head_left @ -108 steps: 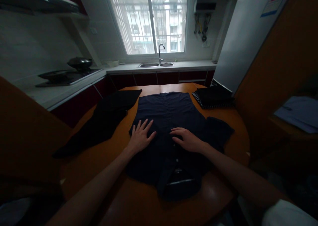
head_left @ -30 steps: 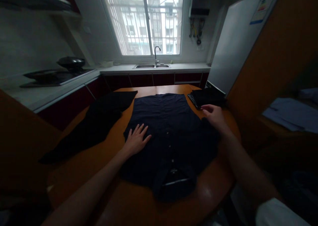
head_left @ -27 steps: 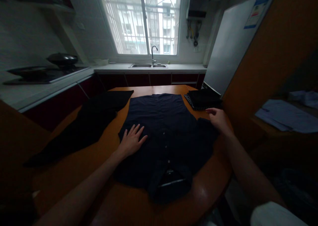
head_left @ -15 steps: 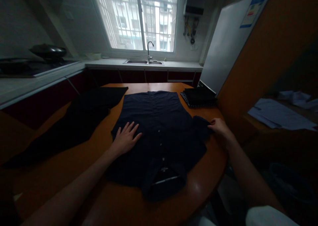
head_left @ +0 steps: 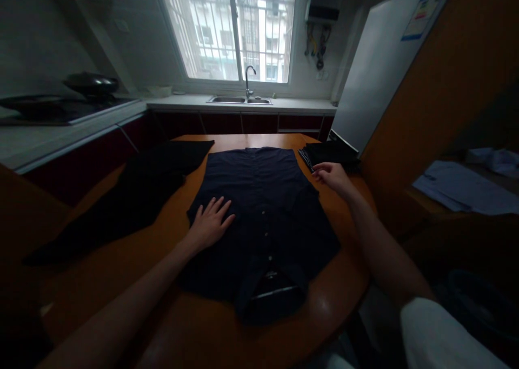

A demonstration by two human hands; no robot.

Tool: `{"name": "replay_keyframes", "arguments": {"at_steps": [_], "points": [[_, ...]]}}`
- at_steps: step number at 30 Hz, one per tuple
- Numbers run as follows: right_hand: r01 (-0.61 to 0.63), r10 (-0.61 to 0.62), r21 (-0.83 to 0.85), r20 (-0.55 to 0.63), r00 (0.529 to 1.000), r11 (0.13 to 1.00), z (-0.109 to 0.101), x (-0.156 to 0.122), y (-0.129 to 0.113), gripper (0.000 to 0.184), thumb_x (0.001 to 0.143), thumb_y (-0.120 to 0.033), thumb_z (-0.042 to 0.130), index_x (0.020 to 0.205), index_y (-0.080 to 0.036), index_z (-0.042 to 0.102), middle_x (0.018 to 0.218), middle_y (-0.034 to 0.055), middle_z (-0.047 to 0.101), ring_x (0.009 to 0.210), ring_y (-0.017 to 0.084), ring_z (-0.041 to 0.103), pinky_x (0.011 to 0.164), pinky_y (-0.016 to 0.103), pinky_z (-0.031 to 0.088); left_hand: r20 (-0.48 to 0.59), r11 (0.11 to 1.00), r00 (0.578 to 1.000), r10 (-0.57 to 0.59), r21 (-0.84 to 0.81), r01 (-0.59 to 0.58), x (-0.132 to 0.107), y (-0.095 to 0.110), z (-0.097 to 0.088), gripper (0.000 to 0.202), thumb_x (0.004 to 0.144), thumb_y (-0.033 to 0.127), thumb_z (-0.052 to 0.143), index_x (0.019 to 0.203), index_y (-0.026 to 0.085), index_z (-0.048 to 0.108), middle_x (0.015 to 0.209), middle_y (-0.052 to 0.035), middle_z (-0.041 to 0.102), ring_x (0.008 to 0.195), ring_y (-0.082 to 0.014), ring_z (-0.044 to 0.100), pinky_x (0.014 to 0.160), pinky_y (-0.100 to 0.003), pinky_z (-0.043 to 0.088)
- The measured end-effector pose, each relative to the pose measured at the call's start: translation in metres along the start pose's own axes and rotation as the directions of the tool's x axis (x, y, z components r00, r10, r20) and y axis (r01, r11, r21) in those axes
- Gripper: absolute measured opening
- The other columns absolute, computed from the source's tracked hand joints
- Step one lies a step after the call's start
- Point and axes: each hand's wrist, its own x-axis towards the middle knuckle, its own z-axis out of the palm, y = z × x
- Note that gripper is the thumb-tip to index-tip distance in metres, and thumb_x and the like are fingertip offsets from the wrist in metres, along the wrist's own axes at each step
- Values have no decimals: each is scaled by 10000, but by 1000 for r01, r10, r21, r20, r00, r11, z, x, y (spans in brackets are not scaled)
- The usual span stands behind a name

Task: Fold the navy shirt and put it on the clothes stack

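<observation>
Left fingers [head_left: 225, 208] spread flat on the navy shirt [head_left: 255, 179], neck label [head_left: 271, 275] illegible; right fingers [head_left: 323, 166] curl, hold unclear.

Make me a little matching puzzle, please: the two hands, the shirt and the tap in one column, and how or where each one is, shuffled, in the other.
Column one
1. left hand
2. right hand
3. shirt
4. tap

Column two
A. rising by the sink
B. curled, near the folded black stack
C. spread wide, palm down
D. dark blue, collar nearest the viewer

Right pairs: 1-C, 2-B, 3-D, 4-A
</observation>
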Motion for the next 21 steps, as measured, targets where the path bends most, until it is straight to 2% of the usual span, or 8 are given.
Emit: {"name": "replay_keyframes", "arguments": {"at_steps": [2, 5, 7, 10, 12, 15, 18, 21], "points": [[-17, 9, -99, -76, 997, 995, 5, 15, 9, 290, 849, -57, 516, 1062, -87, 710, 924, 120, 766, 653, 121, 660, 619, 218, 514, -1, 1000, 1000, -7, -2, 7, 0, 0, 0, 621, 1023, 522, 306, 1554, 219, 416, 1650, -89, 300, 1539, -340, 203, 1200, -623, 213], [15, -32, -285, -53, 998, 958, 4, 25, 28, 202, 853, -94, 573, 967, -102, 740, 912, 106, 764, 753, 147, 676, 679, 222, 496, -7, 1000, 1000, -8, -14, 8, -1, 0, -1, 598, 1024, 496, 328, 1547, 222, 423, 1644, -90, 316, 1536, -348, 212, 1195, -642, 212], [43, -29, -353, 44, 999, 935, -1, 23, 41, 129, 853, -184, 644, 875, -122, 755, 859, 80, 758, 756, 156, 663, 665, 219, 472, -37, 999, 999, 20, -35, -21, -2, 1, -6, 585, 1021, 470, 352, 1543, 217, 424, 1640, -93, 328, 1530, -357, 225, 1188, -651, 231], [51, 40, -339, 256, 966, 940, -11, 16, 55, 232, 856, -345, 679, 848, -128, 763, 798, 47, 742, 674, 142, 617, 614, 221, 440, -118, 981, 979, 164, -84, -175, -2, 13, -22, 557, 1013, 446, 400, 1516, 214, 457, 1619, -81, 372, 1515, -322, 276, 1205, -568, 284], [56, 66, -315, 364, 929, 948, -17, 14, 63, 285, 833, -405, 694, 841, -128, 760, 779, 36, 730, 636, 132, 585, 603, 227, 428, -141, 936, 938, 318, -114, -334, -2, 33, -36, 511, 1013, 421, 433, 1486, 237, 493, 1576, -59, 437, 1475, -274, 359, 1210, -470, 322], [85, 67, -322, 433, 899, 943, -22, 18, 73, 268, 796, -401, 702, 785, -135, 735, 723, 19, 694, 617, 131, 552, 603, 233, 415, -95, 830, 842, 531, -142, -539, 4, 78, -50, 434, 1009, 334, 487, 1433, 266, 546, 1480, -44, 536, 1368, -227, 489, 1169, -379, 384], [156, 37, -385, 449, 893, 910, -20, 25, 81, 256, 855, -358, 602, 754, -142, 694, 708, 14, 659, 636, 137, 546, 622, 233, 413, -35, 742, 747, 664, -92, -664, 19, 124, -50, 416, 984, 242, 545, 1398, 267, 570, 1428, -56, 569, 1313, -232, 524, 1100, -375, 429], [217, 15, -452, 456, 890, 865, -15, 29, 86, 280, 913, -311, 504, 751, -147, 663, 742, 26, 653, 676, 148, 555, 652, 237, 420, -17, 689, 689, 725, 24, -725, 40, 156, -42, 412, 977, 176, 544, 1384, 239, 567, 1373, -82, 588, 1247, -243, 549, 1004, -371, 467]]}}
